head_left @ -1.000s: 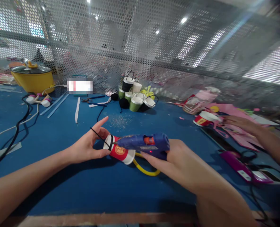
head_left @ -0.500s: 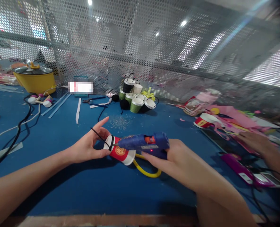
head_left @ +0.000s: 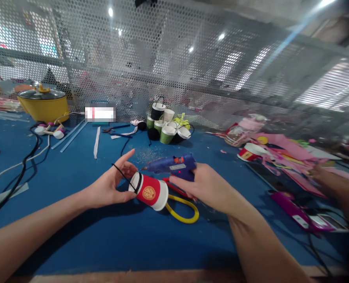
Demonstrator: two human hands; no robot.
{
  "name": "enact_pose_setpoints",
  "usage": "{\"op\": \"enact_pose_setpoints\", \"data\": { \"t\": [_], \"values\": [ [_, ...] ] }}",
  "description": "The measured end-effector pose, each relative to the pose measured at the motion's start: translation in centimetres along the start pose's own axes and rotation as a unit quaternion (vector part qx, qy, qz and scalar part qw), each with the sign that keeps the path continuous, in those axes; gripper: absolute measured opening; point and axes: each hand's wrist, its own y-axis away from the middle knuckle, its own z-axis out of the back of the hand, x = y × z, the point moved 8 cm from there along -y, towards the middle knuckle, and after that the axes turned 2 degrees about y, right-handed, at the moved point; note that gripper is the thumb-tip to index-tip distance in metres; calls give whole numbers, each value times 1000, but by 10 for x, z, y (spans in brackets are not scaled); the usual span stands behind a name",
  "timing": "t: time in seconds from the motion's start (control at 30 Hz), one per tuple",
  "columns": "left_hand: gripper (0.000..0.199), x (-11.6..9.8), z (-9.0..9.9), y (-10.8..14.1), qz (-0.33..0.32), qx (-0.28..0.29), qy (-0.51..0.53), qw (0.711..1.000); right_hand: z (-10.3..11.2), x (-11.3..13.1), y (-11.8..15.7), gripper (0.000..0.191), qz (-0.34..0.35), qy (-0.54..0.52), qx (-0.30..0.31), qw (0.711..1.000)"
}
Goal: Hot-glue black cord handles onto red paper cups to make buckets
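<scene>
My left hand (head_left: 112, 184) grips the narrow end of a white paper cup (head_left: 161, 195) lying on its side, with a red band and gold emblem. A black cord (head_left: 123, 175) wraps round the cup near that end, its loose part crossing my left fingers. My right hand (head_left: 202, 182) is closed round the handle of a blue glue gun (head_left: 168, 164). The gun's nozzle points left, just above the cup and apart from it. Scissors with yellow (head_left: 183, 222) and red handles lie on the table behind and beside the cup.
Green, black and white small cups (head_left: 167, 134) cluster at the back before a perforated metal screen. A yellow pot (head_left: 44, 108) and cables are at the left. Pink scraps, a purple power strip (head_left: 298, 212) and another person's hand (head_left: 327, 177) are on the right.
The glue gun has lifted off the cup and moved up and slightly left with my right hand. The cup's emblem and the red scissor handle are now more exposed.
</scene>
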Motion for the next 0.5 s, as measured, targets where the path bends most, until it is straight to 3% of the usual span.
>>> {"op": "enact_pose_setpoints", "data": {
  "t": [0.13,0.27,0.37,0.5],
  "values": [
    [93,-3,2,-1,6,-21,9,1000,4,-14,-11,26,-32,-69,8,997],
    [94,-7,5,-3,15,-34,3,999,19,-38,-37,23,-36,-104,-85,990],
    [94,-8,9,-3,23,-43,5,999,10,-60,-62,30,-75,-22,-94,993],
    [94,-11,13,-4,26,-48,-2,998,-11,-85,-87,32,-107,6,-97,989]
  ]
}}
